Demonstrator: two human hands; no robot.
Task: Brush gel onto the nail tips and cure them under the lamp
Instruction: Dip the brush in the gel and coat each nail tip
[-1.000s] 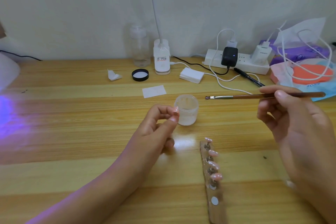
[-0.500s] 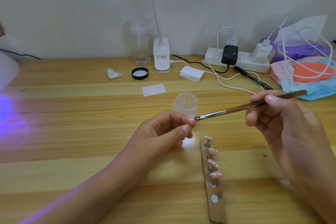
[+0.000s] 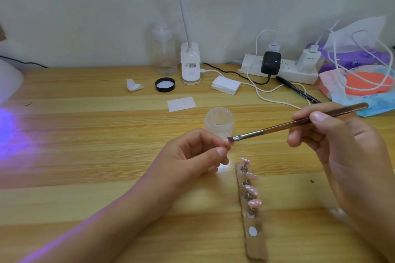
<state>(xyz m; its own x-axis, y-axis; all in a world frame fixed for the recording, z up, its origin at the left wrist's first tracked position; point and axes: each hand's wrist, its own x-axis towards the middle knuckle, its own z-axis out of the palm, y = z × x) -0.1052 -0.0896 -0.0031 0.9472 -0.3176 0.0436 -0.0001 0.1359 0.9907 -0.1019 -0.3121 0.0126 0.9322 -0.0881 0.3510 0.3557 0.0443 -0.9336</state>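
One nail tip (image 3: 227,143) pinched, left hand (image 3: 192,156); brush (image 3: 299,123) touching; jar (image 3: 219,120) just behind.

gel jar (image 3: 219,123): small frosted pot, lid off, upright (every place below is told from it).
brush (image 3: 277,128): brown handle, silver ferrule, flat dark bristles; slanted, with the bristle end low just in front of the gel jar and the handle rising to its right; pinched by the right hand (image 3: 342,145).
held nail tip (image 3: 227,141): pale pink, pinched by the left hand (image 3: 192,156) just in front of the gel jar; the bristles touch it.
holder strip (image 3: 254,241): brownish bar, nearer than the gel jar and slightly right, running lengthwise away from it.
mounted nail tips (image 3: 255,204): four, pink with white dots, on studs at the strip's jar-side end.
lamp (image 3: 8,79): white rounded edge, well left of the gel jar, casting violet light.
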